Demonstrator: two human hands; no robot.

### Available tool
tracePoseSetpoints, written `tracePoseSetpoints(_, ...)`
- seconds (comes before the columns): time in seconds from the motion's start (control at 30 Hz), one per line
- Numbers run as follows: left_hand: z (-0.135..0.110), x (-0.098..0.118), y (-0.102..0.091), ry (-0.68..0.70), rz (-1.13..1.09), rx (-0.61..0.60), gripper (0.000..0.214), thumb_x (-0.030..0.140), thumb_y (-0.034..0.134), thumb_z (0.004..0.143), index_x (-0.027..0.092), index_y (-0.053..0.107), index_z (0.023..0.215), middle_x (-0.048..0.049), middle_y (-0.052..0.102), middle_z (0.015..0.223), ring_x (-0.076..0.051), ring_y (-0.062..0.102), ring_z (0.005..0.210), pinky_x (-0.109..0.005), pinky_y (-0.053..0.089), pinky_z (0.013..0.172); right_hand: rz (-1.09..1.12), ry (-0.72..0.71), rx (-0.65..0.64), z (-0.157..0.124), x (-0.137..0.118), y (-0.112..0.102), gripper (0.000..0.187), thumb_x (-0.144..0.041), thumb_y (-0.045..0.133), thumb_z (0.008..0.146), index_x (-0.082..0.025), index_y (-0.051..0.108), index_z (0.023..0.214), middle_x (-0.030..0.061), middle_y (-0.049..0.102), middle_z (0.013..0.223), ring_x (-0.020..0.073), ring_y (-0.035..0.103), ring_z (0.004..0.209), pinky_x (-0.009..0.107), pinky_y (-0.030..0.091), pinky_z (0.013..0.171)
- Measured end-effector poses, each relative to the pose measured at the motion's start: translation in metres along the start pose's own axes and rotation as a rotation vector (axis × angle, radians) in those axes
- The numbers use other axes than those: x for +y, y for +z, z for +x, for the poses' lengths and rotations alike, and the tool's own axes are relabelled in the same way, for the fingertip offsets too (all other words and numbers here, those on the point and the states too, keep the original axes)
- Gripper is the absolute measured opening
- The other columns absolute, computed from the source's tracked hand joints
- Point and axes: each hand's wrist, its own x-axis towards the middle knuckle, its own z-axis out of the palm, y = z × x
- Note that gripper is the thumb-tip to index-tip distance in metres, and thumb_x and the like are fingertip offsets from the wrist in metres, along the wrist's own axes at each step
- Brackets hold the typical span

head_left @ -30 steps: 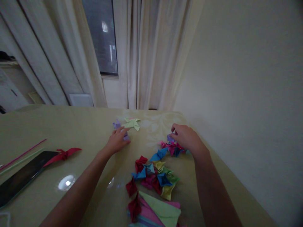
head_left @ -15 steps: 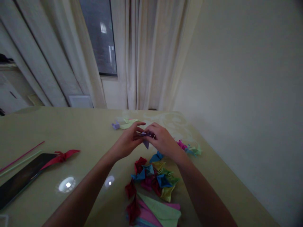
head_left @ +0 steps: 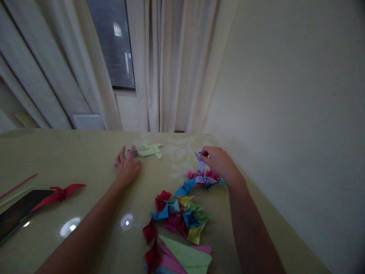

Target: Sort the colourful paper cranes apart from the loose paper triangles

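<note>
My right hand (head_left: 221, 161) pinches a light purple folded paper piece (head_left: 201, 164) by its upper end, just above a cluster of pink, purple and blue folded paper (head_left: 203, 179) at the table's right side. My left hand (head_left: 127, 165) has its fingers spread at the far left of centre. Its fingertips are beside a small purple folded paper (head_left: 133, 152); whether they touch it I cannot tell. Right of that lies a pale green folded paper (head_left: 152, 150). Nearer to me sits a pile of red, blue, yellow and green folded paper pieces (head_left: 172, 206).
Flat green and pink paper sheets (head_left: 189, 255) lie at the front. On the left are a dark flat object (head_left: 19, 211), a red twisted paper piece (head_left: 63, 193) and two thin sticks (head_left: 17, 186). A wall borders the table (head_left: 94, 160) on the right, curtains behind.
My hands have parted from the middle, where they worked together on the purple paper. The right carried it to the right-hand cluster; the left moved left, its fingers spreading. The view shifted slightly.
</note>
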Motion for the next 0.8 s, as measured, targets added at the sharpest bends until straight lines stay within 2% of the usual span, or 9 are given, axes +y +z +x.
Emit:
tracePoseSetpoints(0.1,0.017,0.002,0.004,-0.016,-0.015,-0.037,0.062,0.038,0.055,0.096,0.024,0.049,0.156,-0.0196,0.036,0.17,-0.048,0.038,0.15,-0.072,0.039,0.114,-0.037,0.057,-0.165,0.008,0.003,0.016,0.011,-0.03,0.072,0.095,-0.021,0.079,0.096,0.0094,0.08,0.101,0.0225,0.074,0.093,0.027,0.044,0.072)
tracePoseSetpoints(0.2,0.03,-0.005,0.006,0.019,-0.071,-0.069,0.044,0.035,0.052,0.095,0.017,0.068,0.132,-0.0221,0.061,0.146,-0.043,0.056,0.134,-0.066,0.044,0.112,-0.068,0.112,-0.259,0.011,0.005,0.024,0.017,-0.037,0.078,0.091,-0.02,0.08,0.092,0.0121,0.08,0.096,0.0258,0.075,0.089,0.03,0.047,0.071)
tracePoseSetpoints(0.3,0.033,-0.013,0.005,0.093,-0.149,-0.067,0.034,0.031,0.05,0.093,0.016,0.074,0.113,-0.0188,0.072,0.124,-0.035,0.067,0.117,-0.053,0.053,0.107,-0.014,0.105,-0.155,0.007,0.005,0.018,0.024,-0.043,0.077,0.091,-0.019,0.079,0.096,0.0127,0.079,0.1,0.0279,0.074,0.093,0.032,0.049,0.073)
tracePoseSetpoints(0.43,0.03,-0.007,0.002,0.176,-0.286,-0.038,0.031,0.028,0.048,0.091,0.019,0.072,0.108,-0.0119,0.074,0.114,-0.024,0.073,0.099,-0.037,0.061,0.092,0.187,-0.064,0.104,-0.002,-0.011,0.001,0.026,-0.042,0.074,0.096,-0.019,0.074,0.108,0.0092,0.077,0.109,0.0227,0.071,0.096,0.031,0.049,0.081)
tracePoseSetpoints(0.5,0.025,0.011,-0.003,0.227,-0.37,-0.015,0.029,0.03,0.049,0.092,0.019,0.071,0.108,-0.0103,0.074,0.113,-0.021,0.072,0.095,-0.034,0.062,0.087,0.327,-0.153,0.178,-0.006,-0.025,-0.002,0.026,-0.041,0.073,0.099,-0.019,0.071,0.113,0.0076,0.076,0.111,0.0185,0.069,0.087,0.031,0.05,0.083)
tracePoseSetpoints(0.57,0.016,0.041,-0.011,0.342,-0.526,-0.03,0.025,0.032,0.054,0.092,0.02,0.071,0.106,-0.0084,0.074,0.108,-0.02,0.072,0.089,-0.033,0.061,0.083,0.459,-0.232,0.19,-0.008,-0.039,0.0,0.035,-0.04,0.075,0.098,-0.021,0.068,0.127,0.0085,0.072,0.122,0.0158,0.068,0.083,0.031,0.051,0.083)
tracePoseSetpoints(0.67,-0.006,0.094,-0.029,0.601,-0.809,-0.207,0.013,0.03,0.064,0.093,0.021,0.071,0.098,-0.0054,0.075,0.097,-0.019,0.072,0.089,-0.033,0.059,0.084,0.565,-0.347,0.142,-0.008,-0.052,0.008,0.052,-0.034,0.078,0.097,-0.025,0.059,0.144,0.0096,0.066,0.135,0.0168,0.069,0.093,0.031,0.052,0.085)
tracePoseSetpoints(0.73,-0.02,0.12,-0.04,0.673,-0.893,-0.317,0.01,0.031,0.069,0.094,0.02,0.07,0.095,-0.0039,0.074,0.092,-0.018,0.071,0.087,-0.032,0.058,0.082,0.555,-0.404,0.122,-0.005,-0.053,0.012,0.043,-0.025,0.077,0.096,-0.025,0.064,0.137,0.0074,0.069,0.126,0.0187,0.069,0.1,0.031,0.052,0.087)
tracePoseSetpoints(0.8,-0.027,0.132,-0.045,0.665,-0.979,-0.429,0.016,0.034,0.073,0.094,0.02,0.067,0.101,-0.0039,0.075,0.095,-0.018,0.072,0.087,-0.032,0.059,0.083,0.517,-0.421,0.111,-0.003,-0.05,0.01,0.024,-0.017,0.074,0.096,-0.022,0.073,0.12,0.0049,0.073,0.111,0.0193,0.069,0.1,0.03,0.05,0.087)
